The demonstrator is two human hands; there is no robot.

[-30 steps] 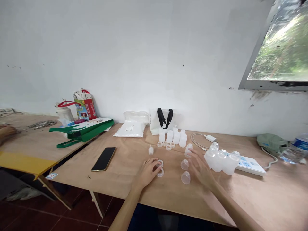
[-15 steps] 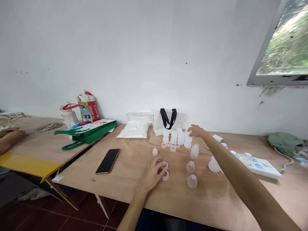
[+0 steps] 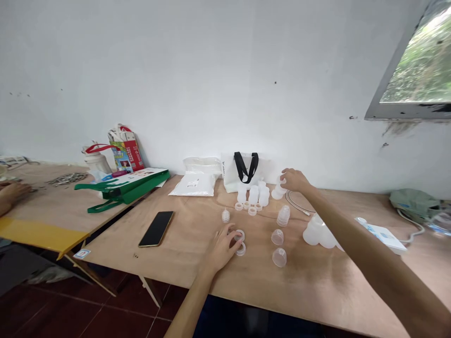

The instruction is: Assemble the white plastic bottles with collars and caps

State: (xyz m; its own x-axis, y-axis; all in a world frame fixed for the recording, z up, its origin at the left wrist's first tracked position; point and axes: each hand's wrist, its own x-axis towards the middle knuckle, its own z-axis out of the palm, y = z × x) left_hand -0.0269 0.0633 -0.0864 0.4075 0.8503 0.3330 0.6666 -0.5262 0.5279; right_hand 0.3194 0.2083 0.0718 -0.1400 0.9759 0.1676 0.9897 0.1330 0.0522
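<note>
The right forearm (image 3: 347, 234) hides part of the bottles (image 3: 313, 234) and power strip (image 3: 387, 238). Edges cut off the window (image 3: 421, 65) and a co-worker's arm (image 3: 4, 203). The packet's label (image 3: 192, 183) is illegible.

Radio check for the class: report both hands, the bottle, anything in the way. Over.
Right hand gripping white bottle near its top. Left hand at two clear rings. Right forearm partly hiding white containers.

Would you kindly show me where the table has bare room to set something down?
There is room between the phone and the left hand, and between that hand's rings and the two nearest clear domes. It is crowded before the bag, where bottles and more rings cluster beside the held bottle in the right hand.
</note>
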